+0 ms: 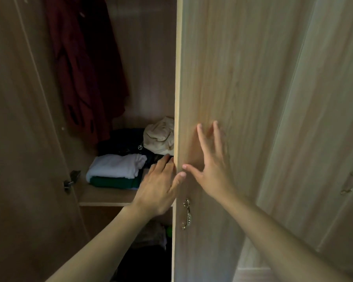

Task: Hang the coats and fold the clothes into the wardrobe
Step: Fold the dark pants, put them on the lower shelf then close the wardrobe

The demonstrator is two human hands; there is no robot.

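Left hand (161,184) grips the door (222,98) edge, fingers curled round it; right hand (210,163) presses flat on its face, fingers spread. Beyond, folded clothes (116,171) sit on the shelf (104,195); a red coat (84,68) hangs above.

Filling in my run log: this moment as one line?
left hand: grips door edge | right hand: flat on door | coat: hung | clothes: folded on shelf
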